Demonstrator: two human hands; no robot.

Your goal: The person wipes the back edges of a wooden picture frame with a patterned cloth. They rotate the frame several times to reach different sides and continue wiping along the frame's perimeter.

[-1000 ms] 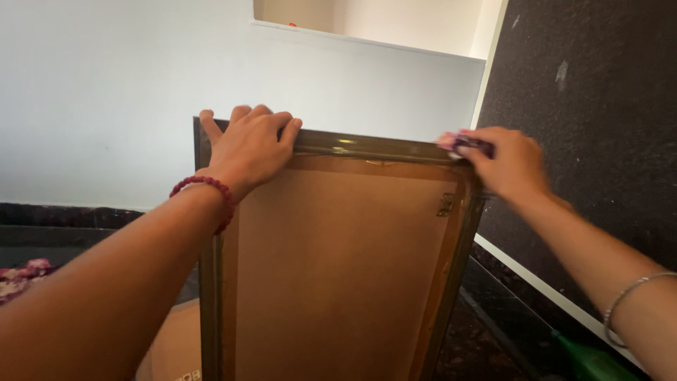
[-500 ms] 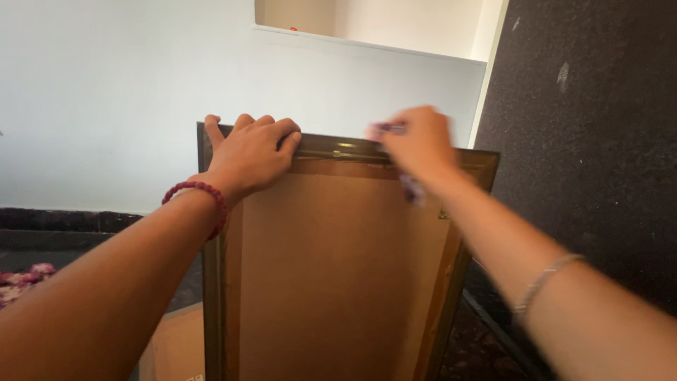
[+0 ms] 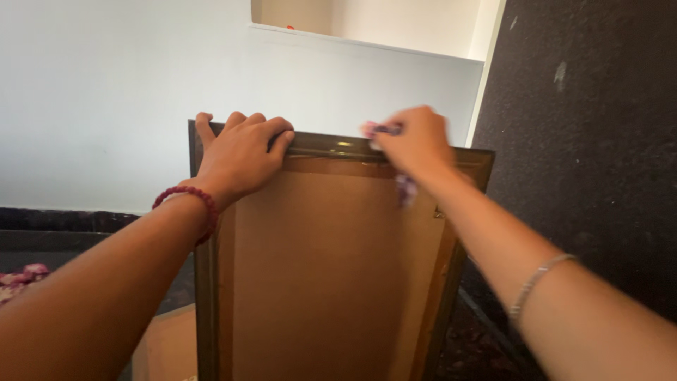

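Observation:
A tall picture frame (image 3: 317, 282) stands upright with its brown backing board toward me and a dark, glossy wooden border. My left hand (image 3: 240, 152), with a red bead bracelet on the wrist, grips the frame's top edge near the left corner, fingers curled over it. My right hand (image 3: 416, 144), blurred, presses a small pink and purple cloth (image 3: 405, 189) against the top edge, right of the middle. A scrap of the cloth hangs below the hand. A thin silver bracelet sits on my right forearm.
A pale wall (image 3: 106, 92) rises behind the frame, with a recessed shelf opening (image 3: 367, 17) at the top. A dark speckled stone wall (image 3: 599, 141) stands at the right. A dark counter edge (image 3: 63, 222) runs at the left, with patterned pink fabric (image 3: 17, 279) on it.
My right hand with the cloth has slid left along the frame's top edge, from the right corner to right of the middle. My left hand has kept its grip.

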